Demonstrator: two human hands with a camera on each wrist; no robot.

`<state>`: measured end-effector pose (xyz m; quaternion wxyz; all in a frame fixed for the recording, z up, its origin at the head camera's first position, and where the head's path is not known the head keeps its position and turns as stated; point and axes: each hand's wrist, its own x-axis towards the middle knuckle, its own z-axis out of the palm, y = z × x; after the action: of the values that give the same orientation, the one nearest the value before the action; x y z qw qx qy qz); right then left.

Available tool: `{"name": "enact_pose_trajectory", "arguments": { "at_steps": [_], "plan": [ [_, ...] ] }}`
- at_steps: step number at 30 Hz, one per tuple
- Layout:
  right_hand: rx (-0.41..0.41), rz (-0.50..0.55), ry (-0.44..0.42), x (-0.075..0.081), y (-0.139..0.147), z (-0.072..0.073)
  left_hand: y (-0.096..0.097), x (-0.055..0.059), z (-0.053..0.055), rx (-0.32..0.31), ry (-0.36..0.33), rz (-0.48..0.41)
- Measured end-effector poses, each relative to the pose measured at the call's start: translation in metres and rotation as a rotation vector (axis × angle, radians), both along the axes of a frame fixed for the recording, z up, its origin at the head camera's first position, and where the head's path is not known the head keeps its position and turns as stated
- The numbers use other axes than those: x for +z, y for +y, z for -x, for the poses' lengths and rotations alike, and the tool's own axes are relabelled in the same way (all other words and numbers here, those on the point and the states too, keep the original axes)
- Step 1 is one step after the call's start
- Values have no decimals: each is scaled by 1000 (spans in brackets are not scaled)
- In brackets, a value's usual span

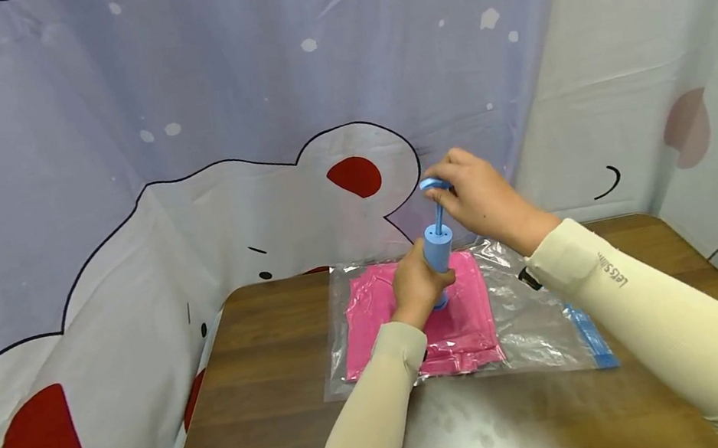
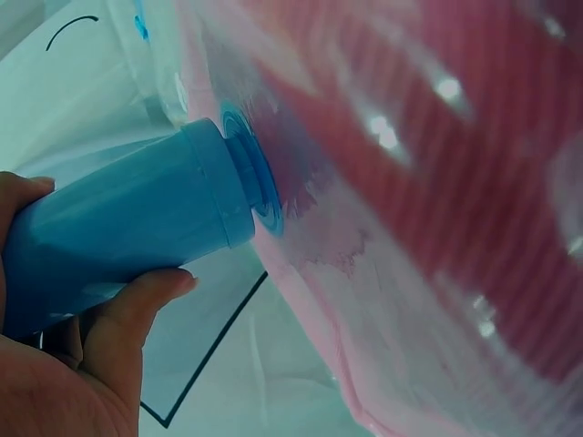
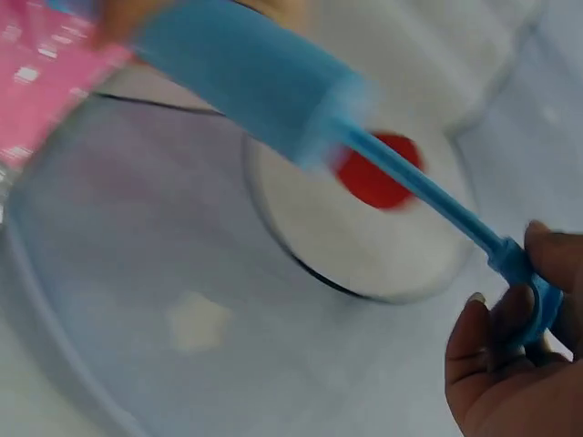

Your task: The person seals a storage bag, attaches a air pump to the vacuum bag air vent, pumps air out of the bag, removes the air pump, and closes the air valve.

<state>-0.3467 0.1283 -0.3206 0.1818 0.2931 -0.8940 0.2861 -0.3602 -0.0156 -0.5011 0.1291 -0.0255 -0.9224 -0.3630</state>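
A blue hand pump stands nearly upright over a clear plastic vacuum bag. Folded pink fabric lies flat inside the bag. My left hand grips the pump's barrel, fingers and thumb curled round it. In the left wrist view the barrel's lower end meets a round blue valve on the bag. Above, my right hand holds the pump's handle, its fingers curled round it. The plunger rod is drawn well out of the barrel.
The bag lies on a brown wooden table, with a blue seal strip along its right edge. A printed curtain hangs behind the table and down both sides. Light glares off the table's front part.
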Motion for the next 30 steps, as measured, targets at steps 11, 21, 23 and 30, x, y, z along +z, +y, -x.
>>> {"name": "enact_pose_trajectory", "arguments": {
  "at_steps": [11, 21, 23, 30],
  "plan": [
    [0, -9, -76, -65, 4, 2, 9, -3, 0, -20, -36, 28],
    [-43, -1, -35, 3, 12, -5, 11, 0, 1, -18, 11, -23],
    [-58, 0, 11, 22, 13, -12, 10, 1, -1, -17, 5, -13],
    [-95, -10, 178, 63, 11, -29, 9, 1, -7, -28, -8, 24]
  ]
}}
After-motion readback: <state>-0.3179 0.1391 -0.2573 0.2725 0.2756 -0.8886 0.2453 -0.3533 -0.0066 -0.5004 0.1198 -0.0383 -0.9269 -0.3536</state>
